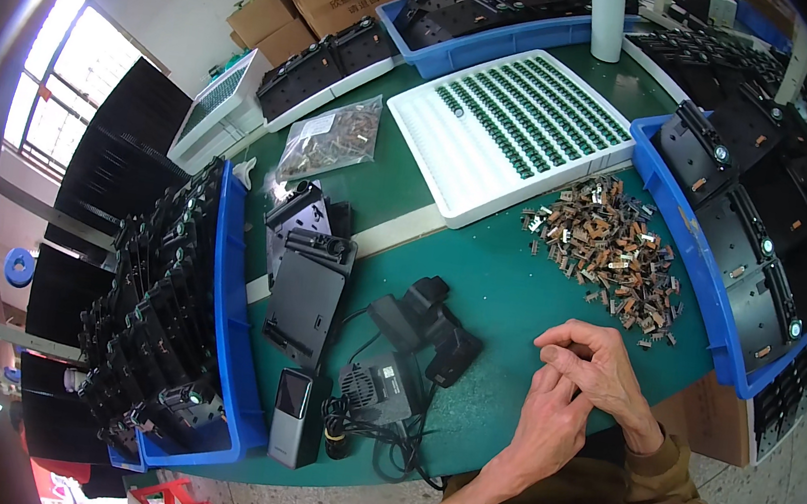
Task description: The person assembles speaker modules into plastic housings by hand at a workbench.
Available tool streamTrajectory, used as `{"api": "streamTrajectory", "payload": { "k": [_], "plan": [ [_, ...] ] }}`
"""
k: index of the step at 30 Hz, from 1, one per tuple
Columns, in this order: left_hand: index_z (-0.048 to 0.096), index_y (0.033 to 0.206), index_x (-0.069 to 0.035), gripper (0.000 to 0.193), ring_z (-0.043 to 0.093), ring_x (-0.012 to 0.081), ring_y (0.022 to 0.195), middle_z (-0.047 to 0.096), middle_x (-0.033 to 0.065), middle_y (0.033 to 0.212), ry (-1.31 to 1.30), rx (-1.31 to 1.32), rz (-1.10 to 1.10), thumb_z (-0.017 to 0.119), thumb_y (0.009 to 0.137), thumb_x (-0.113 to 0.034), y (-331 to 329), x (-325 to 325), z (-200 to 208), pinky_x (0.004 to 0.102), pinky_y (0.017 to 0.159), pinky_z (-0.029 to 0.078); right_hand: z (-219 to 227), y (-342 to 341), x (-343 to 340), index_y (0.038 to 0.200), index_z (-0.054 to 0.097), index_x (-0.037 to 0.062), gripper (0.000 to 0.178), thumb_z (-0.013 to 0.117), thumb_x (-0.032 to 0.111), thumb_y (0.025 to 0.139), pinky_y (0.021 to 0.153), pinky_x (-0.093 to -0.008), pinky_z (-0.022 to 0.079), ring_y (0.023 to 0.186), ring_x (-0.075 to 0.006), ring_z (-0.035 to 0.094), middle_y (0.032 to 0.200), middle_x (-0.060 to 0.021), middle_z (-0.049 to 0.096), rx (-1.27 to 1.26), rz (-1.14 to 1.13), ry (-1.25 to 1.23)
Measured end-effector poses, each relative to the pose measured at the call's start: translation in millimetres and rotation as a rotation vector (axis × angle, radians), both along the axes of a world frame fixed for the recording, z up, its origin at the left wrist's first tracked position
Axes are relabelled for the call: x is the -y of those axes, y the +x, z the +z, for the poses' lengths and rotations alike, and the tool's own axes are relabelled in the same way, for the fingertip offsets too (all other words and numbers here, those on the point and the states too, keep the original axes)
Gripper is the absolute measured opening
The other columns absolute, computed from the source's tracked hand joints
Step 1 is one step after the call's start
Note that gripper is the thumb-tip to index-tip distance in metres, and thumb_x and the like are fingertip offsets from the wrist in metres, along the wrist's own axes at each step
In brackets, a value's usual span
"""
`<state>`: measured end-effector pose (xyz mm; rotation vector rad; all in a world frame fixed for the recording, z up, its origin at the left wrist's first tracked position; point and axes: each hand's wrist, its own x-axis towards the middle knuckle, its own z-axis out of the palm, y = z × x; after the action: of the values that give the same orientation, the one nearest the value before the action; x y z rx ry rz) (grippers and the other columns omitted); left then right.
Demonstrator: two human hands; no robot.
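My left hand [548, 426] and my right hand [605, 373] are held together above the front edge of the green table. The right hand's fingers are curled over the left hand's fingertips. Both are closed, and whatever may lie between them is hidden. Just beyond the hands is a heap of small brown and dark parts with metal pins [615, 253], resembling slide switches. Left of them, a black adapter-like device [387, 386] and a black bracket-shaped piece [430, 321] lie with coiled cable. Near the front edge stands a grey box with a dark screen [297, 420].
A white tray [450, 202] holds rows of small green parts. Blue bins [237, 373] of black panels flank the table, one on the right [700, 258], another at the back [505, 41]. A bag of parts [331, 142], black housings [307, 296] and a white cylinder [606, 20] also stand around.
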<state>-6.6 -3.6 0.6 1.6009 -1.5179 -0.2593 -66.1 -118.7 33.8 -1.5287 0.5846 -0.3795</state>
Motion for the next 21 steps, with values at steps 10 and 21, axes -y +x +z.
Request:
{"api": "streamTrajectory", "payload": {
  "k": [10,21],
  "plan": [
    [0.069,0.087,0.001,0.019,0.063,0.0297,0.085,0.065,0.0115,0.089,-0.199,-0.010,0.181,0.070,0.070,0.009,4,3,14,0.0361,0.072,0.051,-11,-2,2,0.098,0.069,-0.0017,0.013,0.062,0.008,0.091,0.069,-0.0235,0.049,0.079,-0.0085,0.062,0.086,-0.0065,0.068,0.084,-0.050,-0.050],
    [0.070,0.089,0.001,0.014,0.063,0.0246,0.084,0.069,0.0102,0.091,-0.146,-0.043,0.272,0.067,0.077,0.006,6,-12,35,0.0330,0.073,0.050,-19,-5,-1,0.100,0.070,-0.0008,0.017,0.066,0.009,0.088,0.073,-0.0300,0.053,0.084,-0.0176,0.068,0.094,-0.0111,0.071,0.113,-0.046,-0.205]
  ]
}}
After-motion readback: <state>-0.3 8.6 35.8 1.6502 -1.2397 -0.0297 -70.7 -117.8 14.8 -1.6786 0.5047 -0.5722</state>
